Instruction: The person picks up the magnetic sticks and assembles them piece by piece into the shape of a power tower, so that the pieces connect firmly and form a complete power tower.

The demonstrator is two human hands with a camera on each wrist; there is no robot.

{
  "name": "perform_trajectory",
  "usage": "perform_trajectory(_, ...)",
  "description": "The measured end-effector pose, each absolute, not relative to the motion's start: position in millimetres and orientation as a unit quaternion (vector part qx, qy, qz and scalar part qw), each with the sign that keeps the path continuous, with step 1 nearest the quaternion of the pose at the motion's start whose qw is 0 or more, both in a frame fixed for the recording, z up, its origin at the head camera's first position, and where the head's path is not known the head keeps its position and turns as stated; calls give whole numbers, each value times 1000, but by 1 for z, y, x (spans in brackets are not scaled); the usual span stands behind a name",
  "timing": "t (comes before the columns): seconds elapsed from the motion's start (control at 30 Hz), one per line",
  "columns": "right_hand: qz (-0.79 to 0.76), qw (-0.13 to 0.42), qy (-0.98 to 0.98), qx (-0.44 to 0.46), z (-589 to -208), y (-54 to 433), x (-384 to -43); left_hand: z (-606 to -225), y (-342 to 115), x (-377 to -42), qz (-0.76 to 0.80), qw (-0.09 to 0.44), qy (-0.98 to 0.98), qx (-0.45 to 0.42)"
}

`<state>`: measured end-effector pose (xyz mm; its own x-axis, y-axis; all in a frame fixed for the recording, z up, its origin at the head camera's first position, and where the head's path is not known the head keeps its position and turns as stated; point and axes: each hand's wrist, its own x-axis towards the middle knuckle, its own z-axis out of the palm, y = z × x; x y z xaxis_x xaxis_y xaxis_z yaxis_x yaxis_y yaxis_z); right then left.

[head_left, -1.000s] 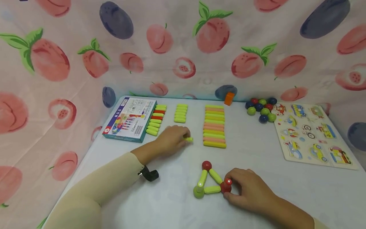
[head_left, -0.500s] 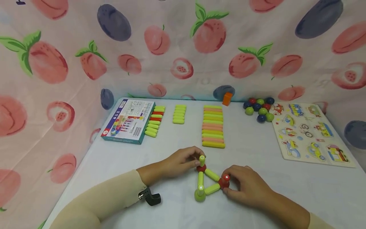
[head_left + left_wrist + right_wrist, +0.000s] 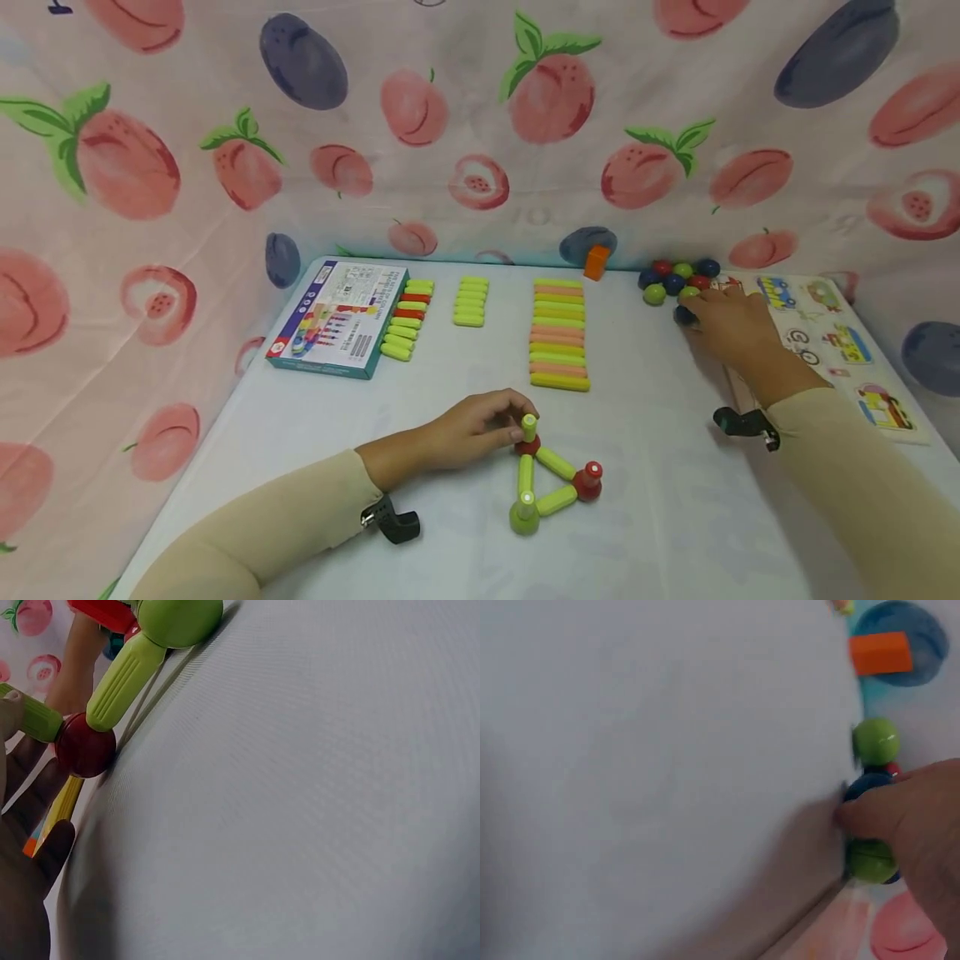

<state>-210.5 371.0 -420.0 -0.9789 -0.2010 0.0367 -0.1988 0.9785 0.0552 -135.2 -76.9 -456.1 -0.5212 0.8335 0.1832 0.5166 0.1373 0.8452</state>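
A triangle of light green sticks lies near the middle of the table, with balls at its corners. My left hand [image 3: 476,427] is at the far corner, its thumb and fingers pinching a short green stick [image 3: 529,428] that stands up from the red ball [image 3: 85,745]. Another green stick stands on the green ball [image 3: 524,520], and a red stick [image 3: 592,472] on the right-hand red ball [image 3: 587,488]. My right hand [image 3: 733,330] reaches to the ball cluster at the back right, thumb and fingertips gripping a dark blue ball [image 3: 865,784].
Long yellow, green and pink sticks [image 3: 559,333] lie in a column. Short green sticks [image 3: 470,302] and a green-and-red row [image 3: 407,321] are left of them, beside a box [image 3: 337,317]. An orange block [image 3: 597,262] stands at the back; a picture puzzle board [image 3: 817,333] lies right.
My left hand has brought a short green stick from the left onto the far red ball. My right hand has left the right-hand red ball and moved to the ball cluster.
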Motion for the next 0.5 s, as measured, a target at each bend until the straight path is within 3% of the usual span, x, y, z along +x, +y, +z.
perform_trajectory(0.07,-32,19,-994,103,-423,370,-212,-456,-76,-135,470,168,733,462)
perform_trajectory(0.13,-6,52,-993,110,-424,358,-206,-456,-76,-134,469,168,733,463)
perform_trajectory(0.27,204,100,-956,184,-413,297,-171,-455,-75,-133,465,169,736,462)
perform_trajectory(0.37,374,64,-876,296,-405,240,-138,-454,-76,-133,464,161,736,465)
perform_trajectory(0.5,443,12,-810,384,-406,192,-110,-456,-76,-133,476,149,727,472)
